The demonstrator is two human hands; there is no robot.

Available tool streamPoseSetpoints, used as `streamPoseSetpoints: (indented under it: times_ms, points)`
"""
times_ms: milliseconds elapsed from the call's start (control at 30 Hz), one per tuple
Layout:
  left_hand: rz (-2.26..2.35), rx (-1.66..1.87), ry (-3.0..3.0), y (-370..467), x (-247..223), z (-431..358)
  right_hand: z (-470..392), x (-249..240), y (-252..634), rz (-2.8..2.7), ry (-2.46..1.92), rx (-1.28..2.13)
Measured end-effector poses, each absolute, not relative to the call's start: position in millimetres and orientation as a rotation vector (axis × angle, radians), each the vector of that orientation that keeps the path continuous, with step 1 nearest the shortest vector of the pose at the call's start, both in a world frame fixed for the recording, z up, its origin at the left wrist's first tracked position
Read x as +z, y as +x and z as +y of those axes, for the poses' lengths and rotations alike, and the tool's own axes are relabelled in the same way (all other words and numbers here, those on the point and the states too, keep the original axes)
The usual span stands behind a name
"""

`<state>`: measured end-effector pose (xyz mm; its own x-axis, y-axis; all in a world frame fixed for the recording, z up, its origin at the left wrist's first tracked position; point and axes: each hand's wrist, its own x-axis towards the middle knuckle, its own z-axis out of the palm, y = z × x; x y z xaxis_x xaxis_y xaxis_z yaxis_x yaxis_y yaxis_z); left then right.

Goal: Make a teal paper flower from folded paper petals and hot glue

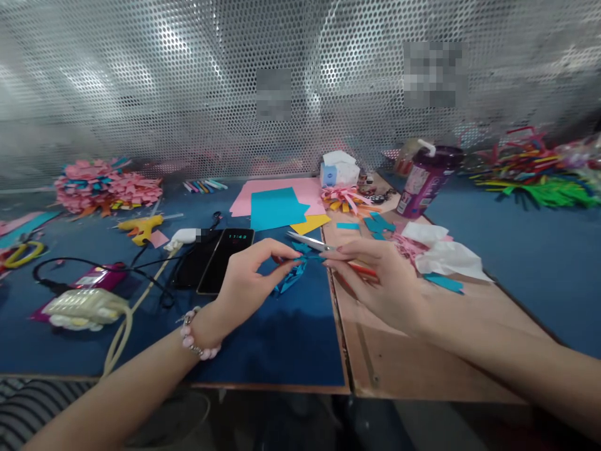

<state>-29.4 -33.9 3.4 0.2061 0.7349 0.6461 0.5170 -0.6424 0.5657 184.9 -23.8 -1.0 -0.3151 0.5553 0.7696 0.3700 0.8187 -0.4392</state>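
Left hand (pixel 248 275): you pinch the blue piece (pixel 292 277) over the table (pixel 305 354).
Right hand (pixel 382 282): you grip scissors (pixel 308 241), perhaps pinching its edge.
Blue strips (pixel 378 225): already cut; your piece looks unfinished.

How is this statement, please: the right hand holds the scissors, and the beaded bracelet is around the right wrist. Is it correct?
Not quite. The beaded bracelet is around the wrist of the left hand, not the right, as the head view shows. The right hand does hold the scissors.
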Motion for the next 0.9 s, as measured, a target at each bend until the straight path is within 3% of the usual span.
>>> streamPoseSetpoints:
  times_ms: [300,900]
  points:
    - [1.063,1.432,2.394,-27,4,-38,-30,-11,180,-1.778,-0.699,0.428]
    - [1.183,1.377,2.266,-23,4,-42,-26,-14,182,-1.814,-0.79,0.436]
